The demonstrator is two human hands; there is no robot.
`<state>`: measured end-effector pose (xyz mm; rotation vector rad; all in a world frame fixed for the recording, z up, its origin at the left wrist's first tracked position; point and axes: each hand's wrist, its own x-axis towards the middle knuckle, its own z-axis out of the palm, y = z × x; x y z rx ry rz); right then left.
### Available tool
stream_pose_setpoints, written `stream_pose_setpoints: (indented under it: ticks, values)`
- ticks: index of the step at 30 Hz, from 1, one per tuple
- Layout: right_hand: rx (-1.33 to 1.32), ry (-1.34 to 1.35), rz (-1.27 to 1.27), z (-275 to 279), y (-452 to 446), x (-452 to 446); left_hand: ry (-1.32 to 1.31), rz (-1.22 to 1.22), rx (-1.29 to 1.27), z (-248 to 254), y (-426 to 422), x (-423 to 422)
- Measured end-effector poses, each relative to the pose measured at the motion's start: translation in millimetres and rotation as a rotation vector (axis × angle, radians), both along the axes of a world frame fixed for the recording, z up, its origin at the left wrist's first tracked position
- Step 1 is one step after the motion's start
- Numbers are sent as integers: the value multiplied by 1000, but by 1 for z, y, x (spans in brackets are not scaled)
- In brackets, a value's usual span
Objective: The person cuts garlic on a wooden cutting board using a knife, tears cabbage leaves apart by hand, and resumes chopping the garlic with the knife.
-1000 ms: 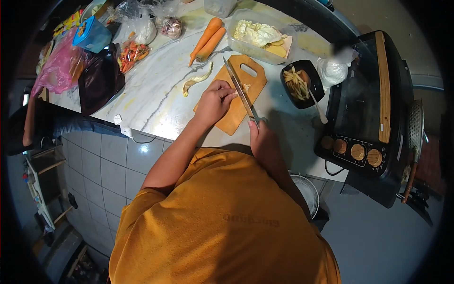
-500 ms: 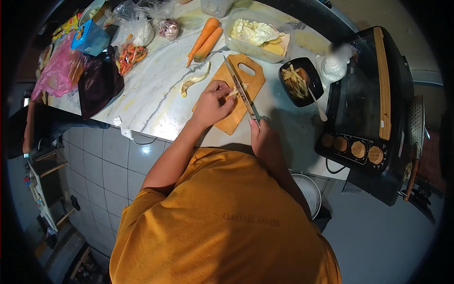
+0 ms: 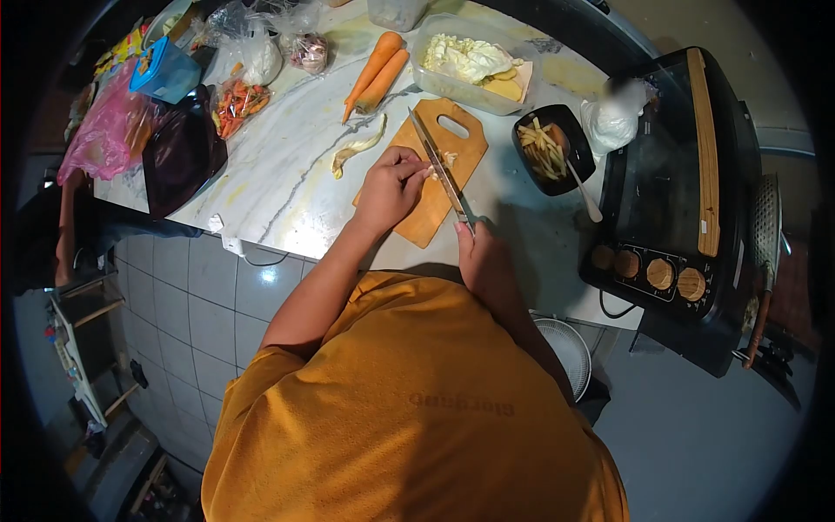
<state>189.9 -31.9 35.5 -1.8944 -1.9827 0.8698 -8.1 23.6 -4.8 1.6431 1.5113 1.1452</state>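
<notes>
A wooden cutting board (image 3: 468, 150) lies on the marble counter. My right hand (image 3: 480, 248) is closed on the handle of a long knife (image 3: 437, 163), whose blade crosses the board diagonally. Left of the blade, my left hand (image 3: 393, 187) has its fingertips pinched on a small pale piece of food at the blade. Small pale cut bits (image 3: 450, 158) lie just right of the knife. A curled yellowish peel (image 3: 358, 150) rests on the counter left of the board.
Two carrots (image 3: 377, 76) and a plastic container of cabbage (image 3: 424, 71) sit behind the board. To the right are a black bowl (image 3: 546, 184) with cut strips and a spoon, and a black oven (image 3: 658, 165). Bags and a blue tub (image 3: 170, 74) stand far left; a person's arm (image 3: 66, 228) shows there.
My left fingers have closed together beside the blade after being slightly spread over the bits. The knife has shifted slightly left. At the far left, the other person's arm has moved.
</notes>
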Motion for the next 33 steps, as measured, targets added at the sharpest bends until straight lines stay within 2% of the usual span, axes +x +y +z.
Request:
stream_pose_setpoints:
  ticks: [4, 8, 20, 28, 30, 33]
  values:
    - [-28, -42, 3, -1, 2, 0, 12, 32, 68, 1, 2, 0]
    - [-2, -105, 8, -2, 5, -1, -1, 19, 5, 1, 1, 0]
    - [-43, 32, 6, 1, 7, 5, 4, 6, 4, 3, 0, -2]
    - [-75, -25, 3, 8, 5, 9, -75, 45, -90, 10, 0, 1]
    - [-78, -37, 0, 7, 4, 9, -100, 43, 5, 7, 1, 2]
    - [-87, -40, -6, 6, 3, 9, -58, 22, 4, 11, 1, 2]
